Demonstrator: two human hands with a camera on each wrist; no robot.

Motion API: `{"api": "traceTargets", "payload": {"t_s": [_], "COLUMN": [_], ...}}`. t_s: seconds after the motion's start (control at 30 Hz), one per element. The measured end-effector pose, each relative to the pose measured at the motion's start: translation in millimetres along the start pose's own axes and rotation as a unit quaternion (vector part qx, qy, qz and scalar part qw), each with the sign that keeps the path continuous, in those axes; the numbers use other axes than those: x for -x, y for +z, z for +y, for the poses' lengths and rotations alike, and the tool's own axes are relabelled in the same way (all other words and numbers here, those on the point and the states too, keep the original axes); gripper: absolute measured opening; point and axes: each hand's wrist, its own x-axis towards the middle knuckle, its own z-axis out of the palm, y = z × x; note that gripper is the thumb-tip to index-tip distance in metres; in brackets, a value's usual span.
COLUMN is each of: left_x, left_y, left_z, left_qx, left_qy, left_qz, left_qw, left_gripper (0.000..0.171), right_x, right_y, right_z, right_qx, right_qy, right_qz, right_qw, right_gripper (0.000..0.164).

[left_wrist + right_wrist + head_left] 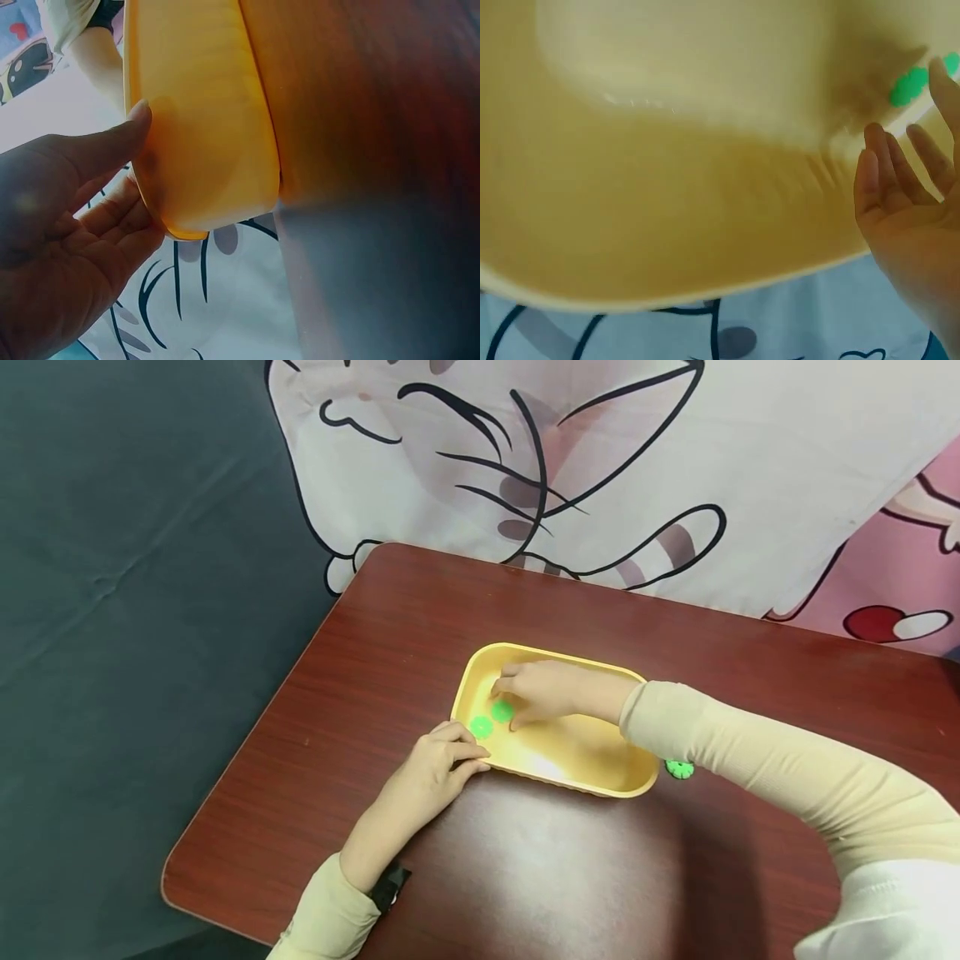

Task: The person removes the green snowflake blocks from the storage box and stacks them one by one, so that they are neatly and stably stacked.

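A yellow plastic basin (592, 758) with rounded corners stands on the table. At its near left corner my left hand (437, 766) pinches the rim, thumb on one side and fingertips on the other, as the left wrist view shows. My right hand (542, 687) reaches down inside the basin, its fingers spread and loosely bent with nothing seen between them. Just by those fingers lies one flat green disc (502, 711); a second green disc (481, 727) is beside it, nearer the left wall. In the right wrist view a green disc (910, 86) shows a scalloped edge.
Outside the basin, a green notched disc (680, 769) lies on the table by its right end, partly under the right sleeve (757, 752). The reddish-brown table (300, 743) ends at the left edge. A cartoon-print cloth (600, 485) hangs behind it.
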Motion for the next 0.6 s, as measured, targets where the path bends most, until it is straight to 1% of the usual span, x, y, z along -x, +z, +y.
{"api": "traceTargets", "payload": {"t_s": [0.13, 0.23, 0.4, 0.6], "left_x": [-1.0, -1.0, -0.9, -1.7], "left_y": [1.6, 2.2, 2.5, 3.7], "left_z": [0.1, -0.7, -1.1, -2.0], "left_qx": [-0.004, -0.009, -0.008, -0.010], "left_qy": [0.002, 0.011, 0.023, 0.027], "left_qz": [0.001, 0.010, 0.021, 0.025], "left_qw": [1.0000, 0.9999, 0.9995, 0.9993], "left_gripper": [0.011, 0.012, 0.011, 0.010], "right_x": [-2, -6, -12, -16], "right_y": [7, 11, 13, 15], "right_z": [3, 3, 4, 7], "right_qx": [-0.006, -0.011, -0.046, -0.109], "right_qy": [0.003, 0.002, 0.014, 0.036], "right_qz": [0.008, 0.012, 0.008, 0.016], "right_qw": [1.000, 1.000, 0.999, 0.993], "right_gripper": [0.052, 0.051, 0.043, 0.034]}}
